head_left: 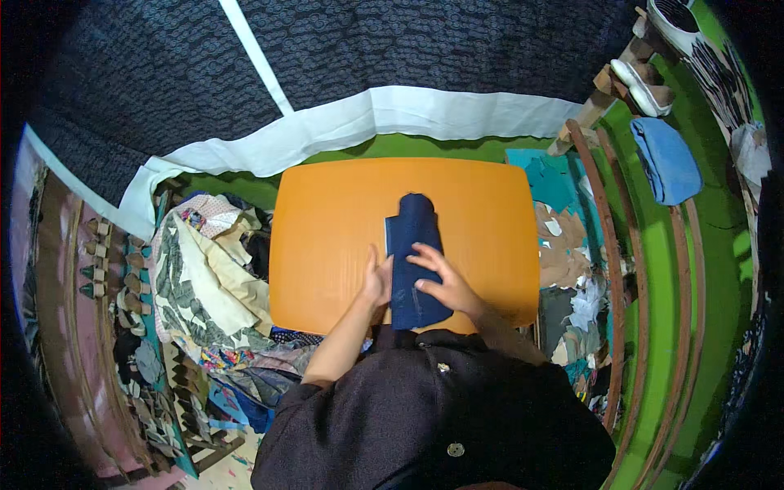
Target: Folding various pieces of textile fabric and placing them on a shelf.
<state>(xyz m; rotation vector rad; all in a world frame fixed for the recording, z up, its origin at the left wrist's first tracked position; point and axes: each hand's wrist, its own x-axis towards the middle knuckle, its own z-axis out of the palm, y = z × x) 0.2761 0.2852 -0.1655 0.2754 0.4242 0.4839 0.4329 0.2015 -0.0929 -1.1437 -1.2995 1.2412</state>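
A folded piece of dark navy cloth (414, 224) lies lengthwise on an orange tabletop (327, 212), its rounded end pointing away from me. A thin pale strip shows along its left edge, and light marks run over its near part. My left hand (377, 279) is held on edge against the cloth's left side, thumb raised and fingers extended, with the fingertips partly hidden. Over the right half of the cloth my right hand (445, 282) is spread, its fingertips at the cloth's surface. Neither hand grips anything that I can see.
Heaped fabrics (212, 261) lie left of the table, beside a rack of shoe forms (96, 257). Scraps (567, 253) cover a surface at the right. Wooden rails (608, 310) there hold a folded blue cloth (665, 159) and white shoes (641, 88). A dark patterned curtain (457, 49) hangs behind.
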